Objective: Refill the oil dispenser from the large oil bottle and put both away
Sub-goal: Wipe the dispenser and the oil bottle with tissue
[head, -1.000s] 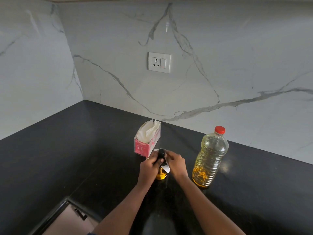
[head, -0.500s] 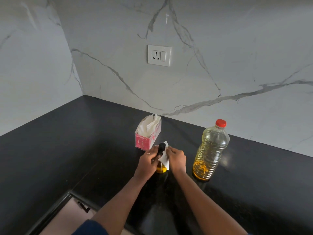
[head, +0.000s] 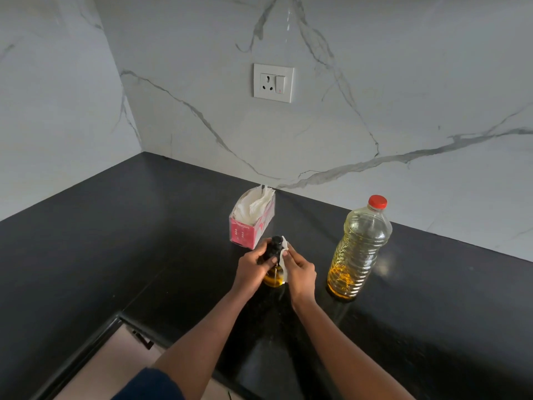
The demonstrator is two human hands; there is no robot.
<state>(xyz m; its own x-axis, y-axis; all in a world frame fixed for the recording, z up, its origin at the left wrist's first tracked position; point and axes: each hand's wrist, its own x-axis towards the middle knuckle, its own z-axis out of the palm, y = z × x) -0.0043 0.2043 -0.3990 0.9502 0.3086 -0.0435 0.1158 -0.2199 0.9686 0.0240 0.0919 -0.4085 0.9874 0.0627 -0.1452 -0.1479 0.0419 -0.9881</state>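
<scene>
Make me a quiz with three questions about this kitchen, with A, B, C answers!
1. Where is the tissue box? A. behind the dispenser B. on the floor C. on the wall
2. What colour is the cap of the bottle? A. green B. red C. blue
3. What does the right hand hold? A. nothing B. a spoon C. a tissue
Answers: 1 A, the box stands nearer the wall than the dispenser. 2 B, the cap is plainly red. 3 C, it holds white tissue against the dispenser.
</scene>
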